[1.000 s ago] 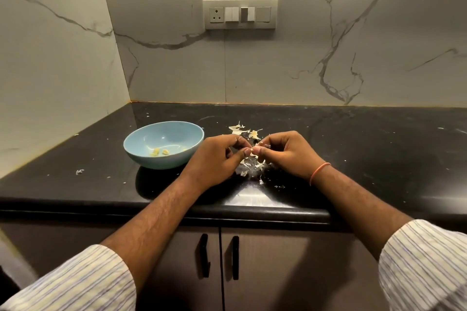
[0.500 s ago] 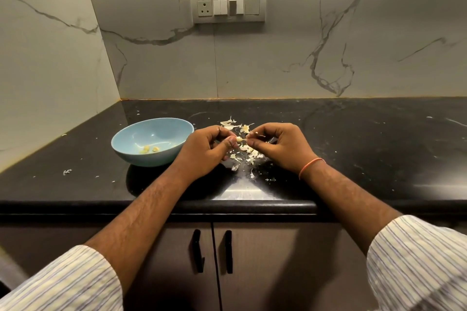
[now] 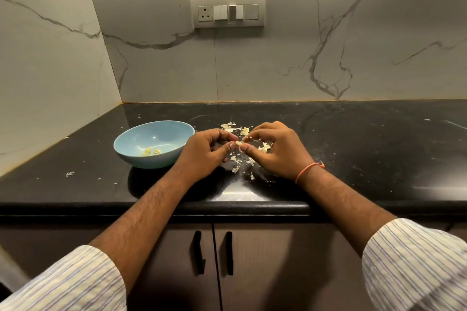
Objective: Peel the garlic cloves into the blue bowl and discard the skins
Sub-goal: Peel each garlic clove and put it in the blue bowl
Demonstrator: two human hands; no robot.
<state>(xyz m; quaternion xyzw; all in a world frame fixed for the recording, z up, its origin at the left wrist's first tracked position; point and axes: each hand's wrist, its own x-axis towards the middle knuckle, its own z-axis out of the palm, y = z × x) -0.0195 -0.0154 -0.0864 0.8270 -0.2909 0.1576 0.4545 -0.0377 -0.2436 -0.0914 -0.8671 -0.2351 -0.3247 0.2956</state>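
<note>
One small garlic clove [image 3: 238, 143] sits pinched between our two hands, pale cream and glossy where it shows, though most of it is hidden by our fingertips, so we cannot tell how much skin clings to it. Our left hand [image 3: 207, 153] curls its fingers inward and pinches the clove between thumb and forefinger, and our right hand [image 3: 276, 150] meets it from the other side, thumb and forefinger closed on the same clove with the remaining fingers arched above. We hold it just above the black tabletop [image 3: 366, 149], near the front edge and just right of the blue bowl [image 3: 131, 142]. Thin, papery garlic skins [image 3: 233, 128], off-white with yellowish tints, lie scattered on the tabletop beyond our fingers, under our right palm and in small flecks toward the front edge. The bowl rests on the tabletop, its rim near our left knuckles, and two peeled cloves [image 3: 151, 151], pale yellow, lie at its bottom. An orange thread band [image 3: 307, 170] circles our right wrist, and striped sleeves [image 3: 417, 260] are pushed up both forearms. Behind the tabletop rises a veined marble wall with a switch panel [image 3: 227, 11], and below the front edge two cabinet doors carry dark handles [image 3: 198, 252].
</note>
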